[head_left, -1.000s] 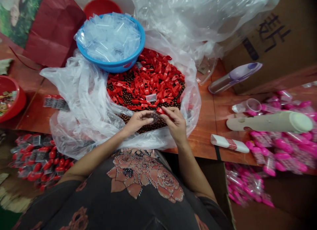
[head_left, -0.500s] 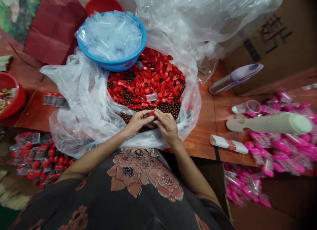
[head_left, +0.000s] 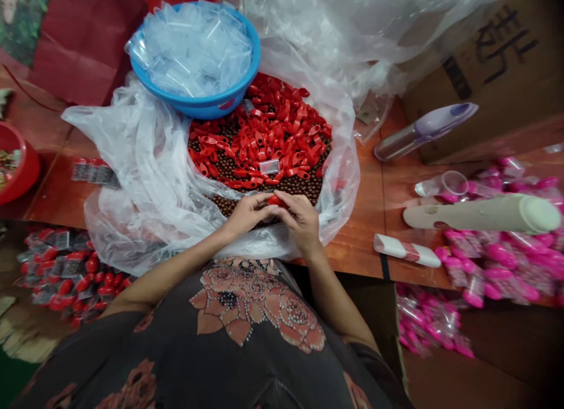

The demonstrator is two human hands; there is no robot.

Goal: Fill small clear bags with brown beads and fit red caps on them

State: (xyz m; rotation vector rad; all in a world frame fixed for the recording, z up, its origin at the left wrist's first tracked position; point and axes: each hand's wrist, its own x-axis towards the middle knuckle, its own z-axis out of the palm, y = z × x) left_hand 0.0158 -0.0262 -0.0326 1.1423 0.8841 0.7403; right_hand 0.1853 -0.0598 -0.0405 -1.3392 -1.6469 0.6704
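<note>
My left hand (head_left: 247,215) and my right hand (head_left: 301,218) meet at the fingertips over the near edge of a plastic-lined heap. A red plastic cap (head_left: 276,200) shows between them, pinched by my right fingers. My left fingers are closed round a small clear container, mostly hidden by the hands. Just beyond lie many brown beads (head_left: 304,188) with a pile of red caps (head_left: 282,133) on top. One clear, flat-sided container (head_left: 269,166) rests among the caps.
A blue basin (head_left: 207,108) of clear containers (head_left: 194,50) stands behind. White plastic bag (head_left: 145,162) bunches leftward. Filled red-capped containers (head_left: 74,280) lie lower left. On the right are a purple-topped tumbler (head_left: 423,133), a pale green cylinder (head_left: 480,214), pink-capped containers (head_left: 506,262) and a cardboard box (head_left: 484,91).
My right hand has moved left with the red cap to meet my left hand and the clear container. The cap now sits between both hands' fingertips. The view has shifted slightly.
</note>
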